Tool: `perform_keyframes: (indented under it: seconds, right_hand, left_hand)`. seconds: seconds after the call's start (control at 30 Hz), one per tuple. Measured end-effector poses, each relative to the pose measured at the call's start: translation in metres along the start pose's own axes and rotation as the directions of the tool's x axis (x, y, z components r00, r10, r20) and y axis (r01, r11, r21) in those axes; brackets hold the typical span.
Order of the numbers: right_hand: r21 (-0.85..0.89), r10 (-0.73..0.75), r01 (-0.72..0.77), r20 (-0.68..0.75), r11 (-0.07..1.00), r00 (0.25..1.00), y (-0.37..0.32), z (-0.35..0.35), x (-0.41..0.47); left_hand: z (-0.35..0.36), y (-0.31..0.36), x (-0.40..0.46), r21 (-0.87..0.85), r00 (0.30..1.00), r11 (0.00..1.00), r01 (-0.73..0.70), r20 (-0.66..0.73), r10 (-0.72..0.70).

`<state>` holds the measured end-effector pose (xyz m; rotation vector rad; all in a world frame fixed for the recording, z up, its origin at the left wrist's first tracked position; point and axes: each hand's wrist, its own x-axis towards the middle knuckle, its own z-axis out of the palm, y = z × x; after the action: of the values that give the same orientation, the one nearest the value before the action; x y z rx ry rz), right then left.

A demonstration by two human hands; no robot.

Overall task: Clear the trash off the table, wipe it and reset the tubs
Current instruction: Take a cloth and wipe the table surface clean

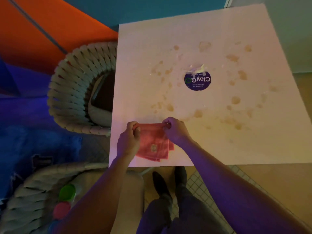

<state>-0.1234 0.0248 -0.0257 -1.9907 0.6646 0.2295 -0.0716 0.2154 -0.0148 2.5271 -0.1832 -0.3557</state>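
Hidden under the left hand [128, 141] and right hand [175, 130]: the pink cloth's [152, 146] upper corners, so the grip of the fingers [166, 123] unreadable. Sticker's [197, 81] small print too blurred to read. At 7 o'clock, green tub [67, 192] and pink tub [61, 210] blurred, partly behind the left forearm. Counter [219, 39] corner at 3 o'clock cut off by the edge.

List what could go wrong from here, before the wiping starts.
1. The round sticker at the table's centre is already torn and lifting along its far edge; the pink cloth, pinched by the left hand and right hand, may catch and peel it further.
2. Brownish stains dot the table widely; one folded cloth may smear rather than lift them.
3. The green tub and pink tub sit on the woven chair; a knock could tip them off.
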Motion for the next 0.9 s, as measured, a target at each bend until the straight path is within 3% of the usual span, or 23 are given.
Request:
perform_keyframes:
  seconds: [0.17, 0.27, 0.5, 0.67, 0.9]
  right_hand:
    - [-0.110, -0.066, 0.052, -0.127, 0.993, 0.990, 0.019, -0.004, 0.003]
    - [-0.160, -0.106, 0.067, -0.251, 0.985, 0.962, 0.031, -0.012, 0.002]
    - [-0.448, -0.264, 0.036, -0.459, 0.893, 0.848, 0.073, -0.018, 0.001]
    - [-0.554, -0.289, -0.012, -0.453, 0.832, 0.843, 0.103, -0.018, 0.007]
    - [-0.514, -0.295, -0.006, -0.502, 0.858, 0.813, 0.115, -0.008, 0.006]
  left_hand:
    - [0.022, 0.000, -0.001, 0.228, 0.998, 0.972, -0.051, -0.030, 0.060]
    - [0.034, -0.001, -0.008, 0.344, 0.981, 0.923, -0.174, -0.022, 0.193]
    - [0.079, -0.017, -0.014, 0.478, 0.910, 0.775, -0.414, 0.190, 0.368]
    - [0.091, -0.032, -0.009, 0.549, 0.909, 0.727, -0.413, 0.192, 0.371]
    - [0.095, -0.023, 0.019, 0.555, 0.929, 0.752, -0.356, 0.123, 0.350]
